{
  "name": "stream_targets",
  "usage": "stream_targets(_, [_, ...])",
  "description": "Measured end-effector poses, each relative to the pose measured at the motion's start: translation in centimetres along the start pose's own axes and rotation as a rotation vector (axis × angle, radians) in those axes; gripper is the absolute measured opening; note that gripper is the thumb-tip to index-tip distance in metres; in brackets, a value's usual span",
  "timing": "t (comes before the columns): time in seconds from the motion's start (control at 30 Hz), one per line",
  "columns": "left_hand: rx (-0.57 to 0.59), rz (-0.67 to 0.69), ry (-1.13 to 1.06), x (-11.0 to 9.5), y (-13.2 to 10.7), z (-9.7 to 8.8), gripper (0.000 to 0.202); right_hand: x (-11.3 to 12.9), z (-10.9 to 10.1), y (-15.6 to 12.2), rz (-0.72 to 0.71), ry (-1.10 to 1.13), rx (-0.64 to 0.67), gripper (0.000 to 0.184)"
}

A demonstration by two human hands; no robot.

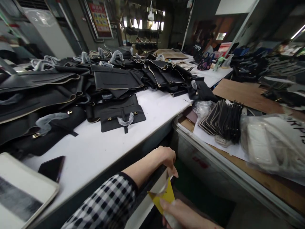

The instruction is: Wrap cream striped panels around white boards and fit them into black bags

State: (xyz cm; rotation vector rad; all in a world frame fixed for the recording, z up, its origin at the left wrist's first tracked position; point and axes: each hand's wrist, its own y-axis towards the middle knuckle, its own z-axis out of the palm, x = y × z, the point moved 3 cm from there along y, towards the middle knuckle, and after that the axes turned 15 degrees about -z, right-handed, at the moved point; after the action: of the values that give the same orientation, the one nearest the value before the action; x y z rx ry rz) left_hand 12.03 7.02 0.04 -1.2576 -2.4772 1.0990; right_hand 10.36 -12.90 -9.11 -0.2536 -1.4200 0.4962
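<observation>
Our right hand [177,210] grips the yellow piece [169,191], which lies between our hands; our left hand [166,157] pinches the pale strip [161,182] beside the counter [100,148].

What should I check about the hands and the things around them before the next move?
1. Right hand holding the yellow card: ok.
2. Left hand at the pale strip's far end: ok.
3. Left hand's grip firm: cannot tell; the fingers partly hide it.
4. Checked sleeve apart from the card: ok.
5. Phone lying on the table, away from both hands: ok.
</observation>
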Motion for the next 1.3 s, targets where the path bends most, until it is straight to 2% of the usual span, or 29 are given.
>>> stream_targets(0.07, [-0.124,0.057,-0.013,0.6,-0.8,0.5,0.061,-0.4,-1.5,-2.1,-0.088,-0.008,0.009,0.064])
stream_targets(0.1, [-0.208,0.086,-0.025,0.8,-1.3,0.7,0.063,-0.5,-2.4,-2.9,-0.109,0.014,-0.046,0.059])
stream_targets(0.17, [-0.375,0.145,-0.08,1.2,-2.3,1.2,0.061,-0.3,-4.6,-3.9,-0.105,0.126,-0.285,0.054])
stream_targets(0.23, [-0.485,0.204,-0.171,1.3,-3.4,1.9,0.048,0.8,-6.2,-3.9,-0.115,0.277,-0.555,0.05])
stream_targets(0.3, [-0.544,0.231,-0.253,1.2,-4.5,2.9,0.034,2.4,-7.0,-2.7,-0.172,0.414,-0.679,0.046])
stream_targets(0.4, [-0.608,0.208,-0.313,0.8,-5.8,4.4,0.028,4.3,-7.1,0.1,-0.211,0.527,-0.644,0.039])
stream_targets(0.5, [-0.644,0.171,-0.332,0.7,-6.5,5.4,0.03,4.7,-6.9,2.2,-0.202,0.569,-0.593,0.034])
stream_targets(0.63, [-0.659,0.164,-0.384,1.0,-6.7,5.7,0.027,4.0,-6.8,2.8,-0.155,0.637,-0.537,0.035])
stream_targets(0.8, [-0.684,0.172,-0.389,1.4,-5.9,4.7,0.016,3.8,-6.7,2.6,-0.132,0.685,-0.448,0.037])
stream_targets(1.0, [-0.682,0.248,-0.221,1.1,-4.5,3.8,0.013,3.5,-6.7,3.0,-0.186,0.588,-0.515,0.04])
stream_targets(1.3, [-0.661,0.222,-0.25,1.5,-3.4,3.7,0.011,2.6,-8.3,3.9,-0.256,0.301,-0.56,0.04])
